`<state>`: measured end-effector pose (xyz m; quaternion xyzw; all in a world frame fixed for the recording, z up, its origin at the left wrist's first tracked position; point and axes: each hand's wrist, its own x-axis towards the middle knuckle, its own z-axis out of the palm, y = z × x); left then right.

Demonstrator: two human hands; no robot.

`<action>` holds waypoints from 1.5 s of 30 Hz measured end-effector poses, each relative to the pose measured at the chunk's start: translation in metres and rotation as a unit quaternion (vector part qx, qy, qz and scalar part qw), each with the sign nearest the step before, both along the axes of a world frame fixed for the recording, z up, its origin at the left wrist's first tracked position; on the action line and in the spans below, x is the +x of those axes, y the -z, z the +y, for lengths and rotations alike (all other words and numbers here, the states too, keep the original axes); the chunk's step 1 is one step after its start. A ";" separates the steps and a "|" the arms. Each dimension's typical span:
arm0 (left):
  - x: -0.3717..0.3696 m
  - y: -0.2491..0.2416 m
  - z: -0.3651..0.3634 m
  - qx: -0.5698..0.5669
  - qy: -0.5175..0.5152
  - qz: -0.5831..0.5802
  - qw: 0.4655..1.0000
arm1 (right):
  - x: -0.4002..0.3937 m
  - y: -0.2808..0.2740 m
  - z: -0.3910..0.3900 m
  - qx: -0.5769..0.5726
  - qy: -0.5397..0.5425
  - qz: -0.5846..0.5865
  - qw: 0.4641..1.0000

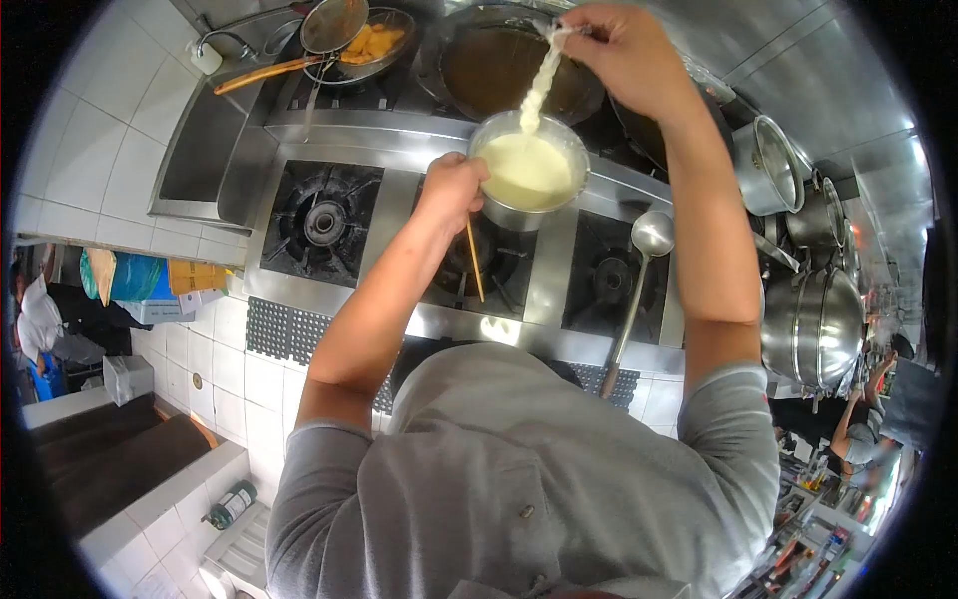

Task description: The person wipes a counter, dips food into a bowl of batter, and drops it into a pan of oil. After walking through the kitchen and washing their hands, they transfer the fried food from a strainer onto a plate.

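My left hand is closed on the rim of a round metal bowl of pale yellow batter. A thin wooden stick, like a chopstick, slants down from under that hand; whether the fingers grip it is hidden. Above the bowl, my right hand pinches the top of a long batter-coated strip. The strip hangs down with its lower end at the batter. What is under the coating cannot be seen. Just behind the bowl sits a wide dark wok with brownish liquid.
A stove with several burners lies below my hands. A long-handled ladle rests across its right side. At the back left, a wooden-handled strainer overlaps a pan of golden fried pieces. Metal pots line the right.
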<state>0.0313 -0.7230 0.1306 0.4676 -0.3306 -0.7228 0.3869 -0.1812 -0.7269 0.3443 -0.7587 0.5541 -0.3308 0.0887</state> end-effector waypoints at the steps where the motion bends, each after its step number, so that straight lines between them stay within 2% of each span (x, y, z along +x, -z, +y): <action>1: -0.001 -0.005 -0.004 -0.001 -0.004 0.005 1.000 | 0.001 -0.015 -0.006 -0.010 0.003 0.003 1.000; 3: -0.003 -0.016 -0.012 -0.007 -0.011 0.012 1.000 | 0.006 -0.042 -0.017 -0.021 0.004 0.007 1.000; 5: -0.005 -0.029 -0.019 -0.012 -0.018 0.018 1.000 | 0.012 -0.060 -0.030 0.093 0.049 -0.101 0.989; 6: -0.005 -0.035 -0.020 -0.018 -0.022 0.015 0.999 | -0.004 -0.051 -0.052 0.026 0.000 -0.076 0.997; 10: 0.004 -0.035 -0.027 -0.046 -0.035 0.000 0.998 | -0.014 -0.044 -0.100 0.029 0.016 -0.065 0.997; 13: 0.020 -0.036 -0.020 -0.046 -0.042 -0.008 0.998 | -0.028 -0.003 -0.149 0.048 0.059 -0.021 0.997; 16: 0.040 -0.025 -0.012 -0.031 -0.050 -0.003 0.998 | -0.049 0.068 -0.204 -0.005 0.082 0.038 0.996; 17: 0.047 -0.020 -0.009 -0.026 -0.053 -0.003 0.998 | -0.050 0.080 -0.212 0.001 0.079 0.039 0.996; 19: 0.063 -0.008 -0.002 -0.026 -0.051 0.001 0.998 | -0.052 0.105 -0.224 -0.022 0.104 0.139 0.984; 20: 0.070 0.001 0.001 -0.023 -0.054 0.005 0.998 | -0.052 0.119 -0.228 -0.014 0.099 0.141 0.985; 22: 0.080 0.014 0.006 -0.011 -0.065 0.000 0.998 | -0.050 0.143 -0.231 -0.082 0.119 0.175 0.974; 25: 0.085 0.037 0.010 -0.003 -0.086 0.007 0.996 | -0.048 0.167 -0.222 -0.082 0.057 0.128 0.987; 30: 0.088 0.075 0.014 0.025 -0.087 -0.015 0.996 | -0.050 0.224 -0.206 -0.054 0.046 0.164 0.984; 35: 0.079 0.108 0.019 0.037 -0.094 -0.012 0.995 | -0.023 0.232 -0.168 0.037 0.053 0.149 0.987; 38: 0.076 0.120 0.024 0.042 -0.092 -0.007 0.995 | -0.017 0.238 -0.152 0.056 0.039 0.158 0.985; 45: 0.077 0.110 0.037 0.042 -0.095 -0.003 0.995 | 0.006 0.221 -0.122 0.139 0.020 0.179 0.974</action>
